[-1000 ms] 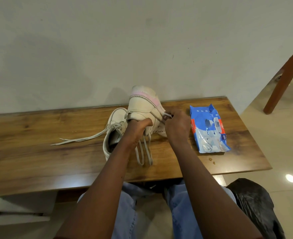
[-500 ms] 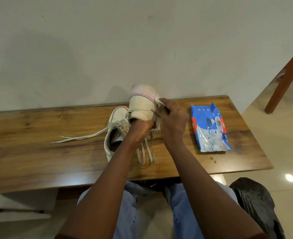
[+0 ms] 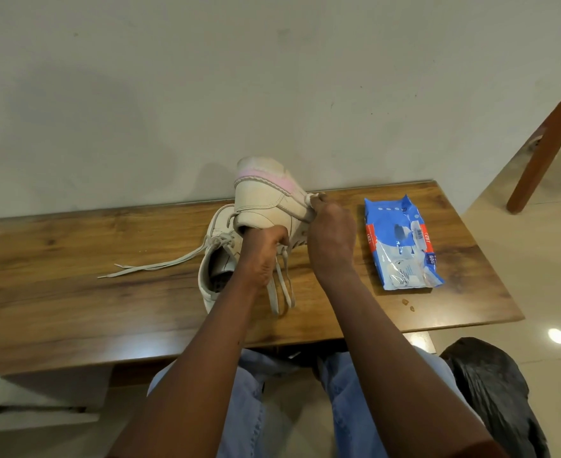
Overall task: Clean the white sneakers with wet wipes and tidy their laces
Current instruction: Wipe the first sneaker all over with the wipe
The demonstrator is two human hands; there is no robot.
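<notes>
Fingers (image 3: 319, 203), right hand (image 3: 332, 241), slid wipe (image 3: 310, 196) up sneaker (image 3: 265, 206).

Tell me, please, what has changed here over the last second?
The right hand slid its wipe up the side of the held sneaker toward its pink-edged sole. The left hand still holds that sneaker up; the second sneaker and the wipes pack stayed put.

A brown wood table (image 3: 74, 309)
One white shoe (image 3: 214, 259) and a blue pack of wipes (image 3: 401, 246) lie on it.
</notes>
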